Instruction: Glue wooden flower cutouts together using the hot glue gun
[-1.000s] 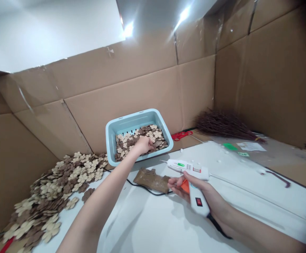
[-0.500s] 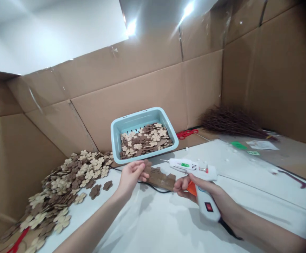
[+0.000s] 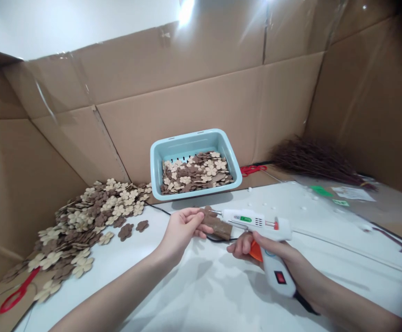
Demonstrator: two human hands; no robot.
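- One brown, rounded-petalled flower [image 3: 208,212], partly covered, is pinched by the left hand [image 3: 182,230] in front of the basin [image 3: 156,173].
- The right hand [image 3: 287,255] grips a white, orange-triggered glue gun [image 3: 252,219], also before the basin.

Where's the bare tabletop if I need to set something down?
Biggest patch: near white tabletop, between left forearm and right forearm. Smaller: between left forearm and flower pile. Crowded: far left, under the pile; centre, around glue gun, brown block and black cord.
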